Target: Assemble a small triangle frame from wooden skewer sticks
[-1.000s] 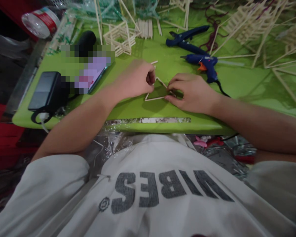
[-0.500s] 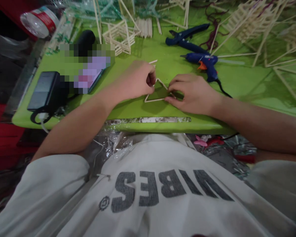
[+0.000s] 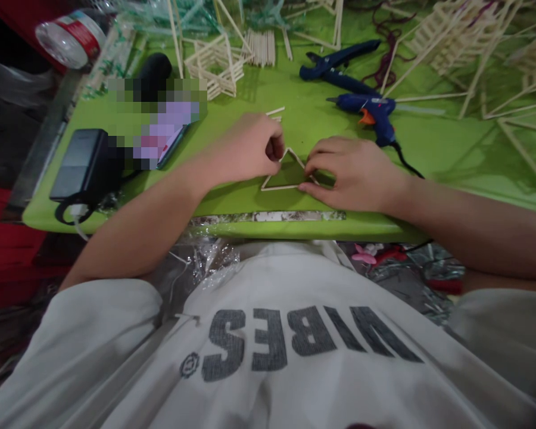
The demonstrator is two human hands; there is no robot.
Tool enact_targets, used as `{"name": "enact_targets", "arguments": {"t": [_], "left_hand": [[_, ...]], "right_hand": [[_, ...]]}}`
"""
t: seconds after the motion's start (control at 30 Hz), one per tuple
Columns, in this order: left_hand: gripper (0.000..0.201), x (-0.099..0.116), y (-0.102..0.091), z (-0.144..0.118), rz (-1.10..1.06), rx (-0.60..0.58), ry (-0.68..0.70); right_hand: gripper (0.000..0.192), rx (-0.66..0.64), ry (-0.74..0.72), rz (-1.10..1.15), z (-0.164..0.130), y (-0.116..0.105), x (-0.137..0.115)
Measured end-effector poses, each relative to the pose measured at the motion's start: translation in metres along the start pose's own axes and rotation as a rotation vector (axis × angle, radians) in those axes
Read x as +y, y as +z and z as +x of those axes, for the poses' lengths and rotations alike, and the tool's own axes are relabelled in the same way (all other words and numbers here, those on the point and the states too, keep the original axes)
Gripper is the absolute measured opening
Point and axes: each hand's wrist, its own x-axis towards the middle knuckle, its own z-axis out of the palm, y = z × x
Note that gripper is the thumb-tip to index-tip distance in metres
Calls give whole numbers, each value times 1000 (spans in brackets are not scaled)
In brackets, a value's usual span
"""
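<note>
A small triangle of thin wooden sticks (image 3: 280, 187) lies on the green table (image 3: 250, 199), its tip pointing away from me. My left hand (image 3: 256, 146) pinches its left side with curled fingers. At the right corner, my right hand (image 3: 343, 170) grips the triangle between thumb and fingers, hiding that corner. Just beyond my left hand rest a couple of loose sticks (image 3: 276, 111). A blue glue gun (image 3: 366, 106) with an orange trigger lies behind my right hand.
Dark blue pliers (image 3: 339, 65) lie behind the glue gun. Farther back are a star-shaped stick frame (image 3: 217, 68), a bundle of sticks (image 3: 259, 47) and larger stick frames (image 3: 455, 36). On the left are a phone (image 3: 172, 134), a black power bank (image 3: 80, 164) and a plastic bottle (image 3: 71, 40).
The triangle and both hands have shifted slightly toward me. Both hands keep their grip on it.
</note>
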Motion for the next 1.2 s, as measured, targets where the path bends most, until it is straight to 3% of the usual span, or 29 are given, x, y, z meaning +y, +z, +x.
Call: {"name": "enact_targets", "arguments": {"t": [0.13, 0.23, 0.4, 0.6, 0.77, 0.87, 1.1, 1.2], "left_hand": [[4, -3, 0, 6, 10, 55, -17], [17, -12, -2, 14, 49, 129, -11], [29, -30, 0, 29, 172, 114, 170], [18, -43, 9, 45, 201, 140, 243], [10, -45, 10, 54, 228, 153, 292], [15, -50, 14, 60, 283, 139, 322], [30, -86, 38, 85, 159, 165, 416], [29, -89, 40, 87, 105, 201, 444]], "right_hand": [[21, -7, 22, 14, -1, -4, -1], [26, 45, 83, 67, -1, -6, 4], [27, 82, 109, 22, 2, -11, 7], [28, -41, 180, -17, 8, -17, -1], [26, -55, 190, -7, 9, -18, -1], [26, -46, 189, 9, 9, -16, 0], [28, -13, 165, 19, 9, -14, 1], [29, -13, 177, 39, 10, -14, 2]]}}
